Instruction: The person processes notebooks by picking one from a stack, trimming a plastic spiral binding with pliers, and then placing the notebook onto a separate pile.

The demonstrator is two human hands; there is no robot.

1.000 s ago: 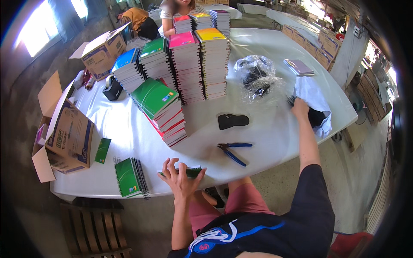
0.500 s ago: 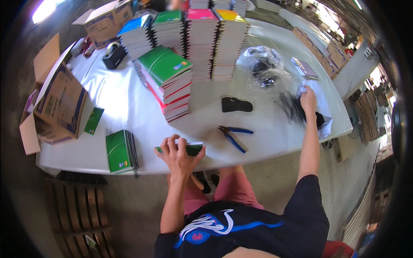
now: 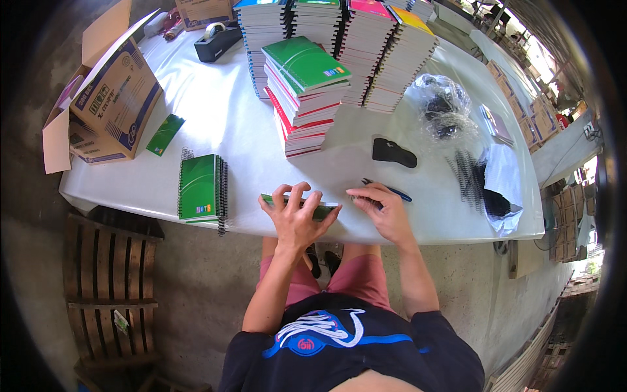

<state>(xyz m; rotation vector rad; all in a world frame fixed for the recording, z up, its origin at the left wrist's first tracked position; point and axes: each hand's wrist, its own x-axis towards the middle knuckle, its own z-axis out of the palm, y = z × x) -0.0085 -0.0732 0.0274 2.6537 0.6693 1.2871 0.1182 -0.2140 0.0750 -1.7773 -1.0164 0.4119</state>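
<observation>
My left hand grips a green-covered notebook on edge at the table's front, fingers over its top and thumb at its right end. To its right, my right hand is closed in a pinch around what looks like a thin dark spiral coil, mostly hidden by the fingers. Blue-handled cutting pliers lie just behind that hand, partly covered by it. Left of my hands lie green spiral notebooks. Loose black spiral coils rest at the right beside a white bag.
Behind my hands stands a tall stack of notebooks, with more stacks beyond. A black flat piece, clear plastic wrap, a tape dispenser, a green card and an open carton are on the white table.
My right hand has come from the coils and white bag at the right to beside the notebook. My left hand keeps its grip. The whole view has shifted.
</observation>
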